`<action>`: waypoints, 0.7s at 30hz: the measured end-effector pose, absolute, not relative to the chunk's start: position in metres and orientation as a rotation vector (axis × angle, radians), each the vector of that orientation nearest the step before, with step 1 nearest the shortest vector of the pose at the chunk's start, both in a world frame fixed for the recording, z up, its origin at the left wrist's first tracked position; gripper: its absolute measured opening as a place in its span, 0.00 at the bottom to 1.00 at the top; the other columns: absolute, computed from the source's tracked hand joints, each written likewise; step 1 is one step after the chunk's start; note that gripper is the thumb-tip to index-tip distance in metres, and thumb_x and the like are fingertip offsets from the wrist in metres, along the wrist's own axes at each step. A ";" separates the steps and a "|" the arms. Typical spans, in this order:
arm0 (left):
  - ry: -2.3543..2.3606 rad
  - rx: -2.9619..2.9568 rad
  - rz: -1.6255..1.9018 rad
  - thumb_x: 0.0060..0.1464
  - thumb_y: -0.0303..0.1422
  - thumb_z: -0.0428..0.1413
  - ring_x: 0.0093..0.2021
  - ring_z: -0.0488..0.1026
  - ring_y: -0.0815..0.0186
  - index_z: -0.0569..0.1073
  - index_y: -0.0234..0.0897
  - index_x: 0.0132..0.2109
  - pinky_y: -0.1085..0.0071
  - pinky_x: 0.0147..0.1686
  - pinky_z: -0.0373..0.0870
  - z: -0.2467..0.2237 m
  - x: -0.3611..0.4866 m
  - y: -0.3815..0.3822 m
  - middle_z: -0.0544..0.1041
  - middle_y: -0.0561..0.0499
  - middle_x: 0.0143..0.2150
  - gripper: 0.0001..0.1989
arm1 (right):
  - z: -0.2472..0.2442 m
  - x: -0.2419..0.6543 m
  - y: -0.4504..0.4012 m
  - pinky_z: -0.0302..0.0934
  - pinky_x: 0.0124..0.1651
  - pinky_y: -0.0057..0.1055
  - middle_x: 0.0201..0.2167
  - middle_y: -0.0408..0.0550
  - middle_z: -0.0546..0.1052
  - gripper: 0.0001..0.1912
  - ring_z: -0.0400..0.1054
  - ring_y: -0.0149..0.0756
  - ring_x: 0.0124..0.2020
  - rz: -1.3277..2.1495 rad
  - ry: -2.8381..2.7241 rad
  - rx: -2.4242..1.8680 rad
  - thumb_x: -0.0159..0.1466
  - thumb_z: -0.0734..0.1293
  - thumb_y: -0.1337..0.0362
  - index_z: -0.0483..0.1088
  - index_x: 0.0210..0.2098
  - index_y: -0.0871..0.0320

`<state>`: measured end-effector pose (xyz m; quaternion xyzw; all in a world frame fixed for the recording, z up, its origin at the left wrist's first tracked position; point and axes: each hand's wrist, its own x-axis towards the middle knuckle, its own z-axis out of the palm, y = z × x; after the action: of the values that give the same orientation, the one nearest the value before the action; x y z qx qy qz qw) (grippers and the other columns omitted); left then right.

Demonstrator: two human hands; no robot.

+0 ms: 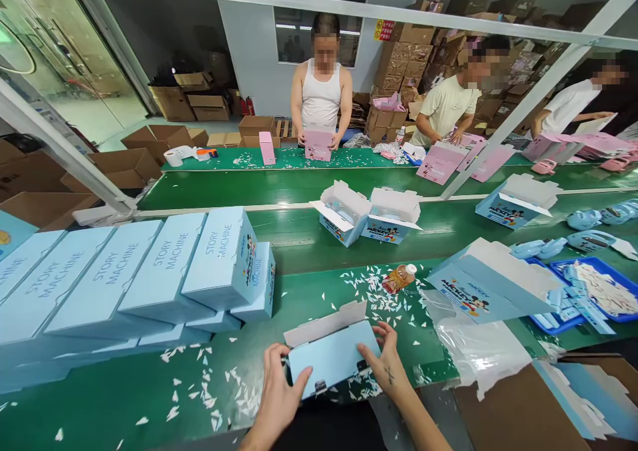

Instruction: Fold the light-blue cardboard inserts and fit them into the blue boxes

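A light blue box (333,358) lies at the near edge of the green table, its white-lined flap (326,323) raised along the far side. My left hand (280,384) grips its left end, thumb on the blue face and fingers round the side. At the right end my right hand (387,360) holds the box the same way, thumb pressed on the blue face. Small white paper scraps (207,388) lie around the box. A drink bottle (399,279) rests on its side beyond my right hand.
Closed blue boxes (219,258) are stacked at the left. Open blue boxes (343,215) stand on the middle belt. A larger open box (478,295), plastic film (473,345) and blue trays (611,278) are at the right. People work with pink boxes (319,144) across the line.
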<state>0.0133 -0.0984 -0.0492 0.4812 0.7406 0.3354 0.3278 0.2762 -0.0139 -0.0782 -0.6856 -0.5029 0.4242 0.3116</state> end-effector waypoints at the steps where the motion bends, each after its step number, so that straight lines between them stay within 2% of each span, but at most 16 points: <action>1: 1.980 1.154 0.899 0.49 0.48 0.58 0.57 0.61 0.52 0.57 0.36 0.52 0.51 0.58 0.62 -0.056 0.014 -0.099 0.60 0.40 0.53 0.30 | -0.076 0.278 -0.010 0.67 0.52 0.42 0.55 0.59 0.67 0.44 0.67 0.47 0.54 1.152 -1.351 -1.793 0.53 0.69 0.47 0.53 0.62 0.59; 2: 1.946 1.067 0.892 0.47 0.48 0.60 0.57 0.62 0.52 0.55 0.36 0.54 0.51 0.58 0.63 -0.060 0.015 -0.099 0.61 0.39 0.54 0.34 | -0.072 0.280 -0.007 0.67 0.52 0.42 0.53 0.58 0.68 0.44 0.67 0.47 0.53 1.198 -1.391 -1.766 0.53 0.70 0.47 0.53 0.63 0.59; 4: 1.758 0.988 0.853 0.49 0.46 0.59 0.58 0.65 0.53 0.51 0.37 0.59 0.52 0.59 0.63 -0.062 0.014 -0.097 0.63 0.39 0.57 0.37 | -0.064 0.285 -0.002 0.67 0.53 0.43 0.51 0.57 0.70 0.44 0.68 0.46 0.52 1.285 -1.509 -1.675 0.54 0.70 0.48 0.54 0.63 0.58; 7: 1.584 1.135 0.867 0.58 0.40 0.52 0.59 0.66 0.58 0.53 0.41 0.61 0.55 0.61 0.61 -0.056 0.005 -0.087 0.66 0.41 0.59 0.27 | -0.058 0.286 -0.001 0.67 0.53 0.40 0.51 0.55 0.70 0.37 0.68 0.45 0.52 1.299 -1.681 -1.533 0.56 0.69 0.46 0.61 0.60 0.55; 10: 1.598 1.385 0.949 0.60 0.38 0.48 0.56 0.68 0.58 0.63 0.39 0.55 0.55 0.58 0.64 -0.052 -0.016 -0.071 0.70 0.41 0.54 0.17 | -0.065 0.275 -0.006 0.68 0.52 0.36 0.52 0.54 0.70 0.30 0.67 0.44 0.53 1.195 -1.745 -1.430 0.59 0.66 0.44 0.68 0.54 0.55; 14: 1.423 1.625 0.913 0.57 0.35 0.52 0.57 0.67 0.58 0.73 0.39 0.44 0.58 0.60 0.64 -0.042 -0.058 -0.060 0.74 0.44 0.53 0.10 | -0.076 0.262 -0.013 0.69 0.50 0.36 0.55 0.56 0.70 0.26 0.68 0.46 0.54 1.061 -1.853 -1.306 0.62 0.62 0.43 0.74 0.47 0.55; 16: 1.307 1.817 0.725 0.57 0.32 0.51 0.64 0.62 0.57 0.74 0.43 0.50 0.56 0.64 0.60 -0.026 -0.074 -0.062 0.71 0.47 0.60 0.15 | -0.070 0.266 -0.010 0.68 0.53 0.38 0.55 0.54 0.70 0.23 0.68 0.44 0.54 1.071 -1.914 -1.286 0.63 0.61 0.46 0.75 0.47 0.53; 18: 1.232 2.031 0.392 0.56 0.29 0.49 0.71 0.52 0.54 0.64 0.45 0.63 0.51 0.67 0.56 -0.004 -0.080 -0.067 0.59 0.47 0.70 0.27 | -0.055 0.274 -0.004 0.65 0.59 0.42 0.56 0.52 0.71 0.21 0.67 0.44 0.56 1.073 -2.018 -1.281 0.65 0.59 0.49 0.75 0.49 0.51; 20: 1.236 2.137 0.081 0.54 0.33 0.52 0.73 0.44 0.48 0.52 0.40 0.70 0.45 0.67 0.55 0.017 -0.076 -0.072 0.46 0.41 0.73 0.37 | -0.034 0.280 0.002 0.60 0.64 0.49 0.59 0.50 0.69 0.21 0.63 0.46 0.60 1.016 -2.207 -1.282 0.65 0.59 0.50 0.74 0.51 0.49; 21: 1.255 2.148 -0.013 0.54 0.37 0.54 0.73 0.42 0.45 0.50 0.35 0.70 0.44 0.67 0.54 0.024 -0.071 -0.074 0.43 0.37 0.73 0.39 | -0.024 0.280 0.004 0.57 0.65 0.52 0.61 0.49 0.68 0.21 0.60 0.48 0.62 0.965 -2.318 -1.285 0.65 0.60 0.51 0.73 0.53 0.48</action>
<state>-0.0708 -0.0736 0.0240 0.8177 0.4778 -0.0051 0.3210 0.2803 0.0036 -0.0240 -0.4497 -0.8112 0.3377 0.1601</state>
